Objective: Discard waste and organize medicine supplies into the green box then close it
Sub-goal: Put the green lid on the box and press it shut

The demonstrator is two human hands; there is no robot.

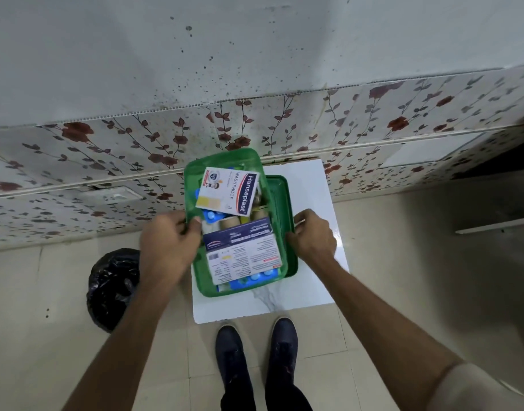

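Observation:
A translucent green box (192,176) stands on a small white table (314,280). Inside lie a white Hansaplast packet (225,188), a dark blue and white dressings carton (243,250), blue pill strips (254,277) and brown rolls (229,222). The darker green lid (281,200) sits against the box's right side, partly under it. My left hand (168,241) grips the box's left rim, thumb inside. My right hand (311,235) has its fingers curled on the lid's right edge.
A bin lined with a black bag (112,289) stands on the tiled floor left of the table. A flower-patterned wall (106,161) runs right behind the table. My dark shoes (254,351) are at the table's near edge.

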